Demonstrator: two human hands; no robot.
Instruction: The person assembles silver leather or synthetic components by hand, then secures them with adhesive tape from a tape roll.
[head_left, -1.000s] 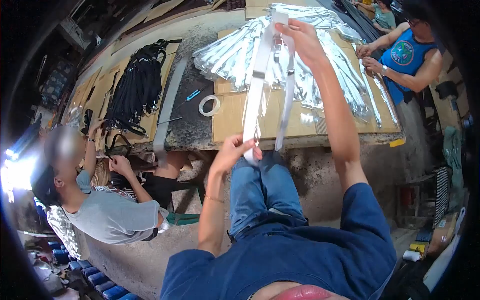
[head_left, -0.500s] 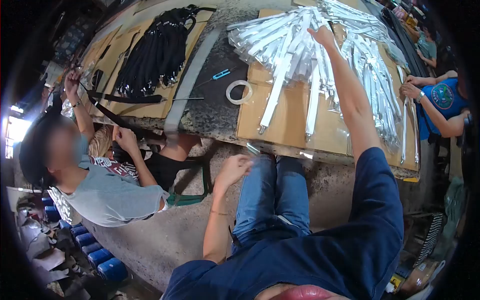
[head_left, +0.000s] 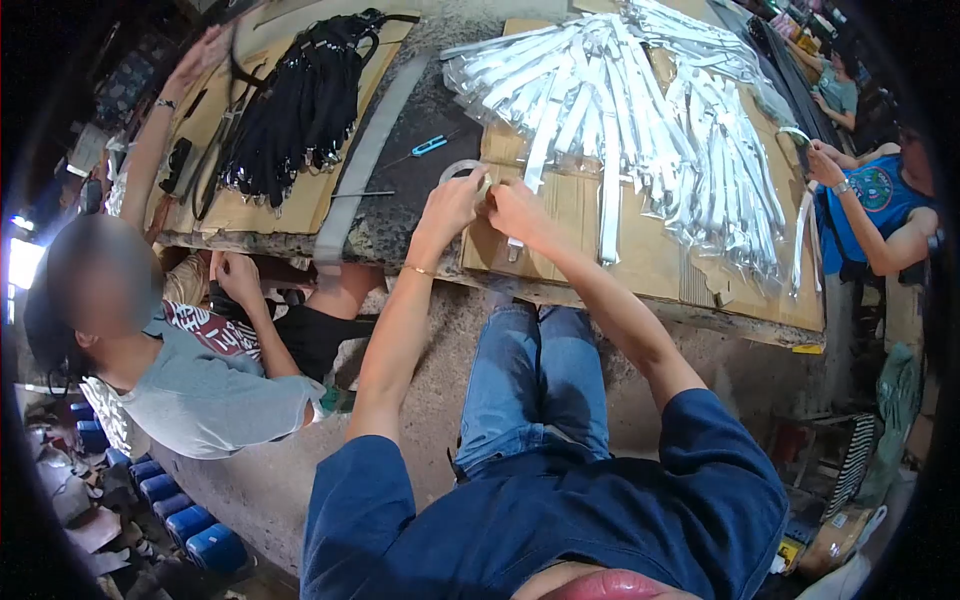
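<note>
A roll of clear tape (head_left: 465,172) lies on the table near the front edge, and my left hand (head_left: 450,203) is closed on it. My right hand (head_left: 513,207) sits right beside it with its fingers pinched at the roll's edge. Just beyond both hands spreads a fan of white straps in clear bags (head_left: 610,95) on sheets of cardboard (head_left: 640,255). The end of one bagged strap reaches down to my right hand.
A pile of black straps (head_left: 295,105) and a blue-handled cutter (head_left: 428,146) lie at the left of the table. A person in a grey shirt (head_left: 190,395) sits at my left with an arm raised. Another person in blue (head_left: 875,205) handles a strap at the right.
My right hand set the white strap down on the pile and came back to the table's front edge. My left hand rose from my lap to the tape roll.
</note>
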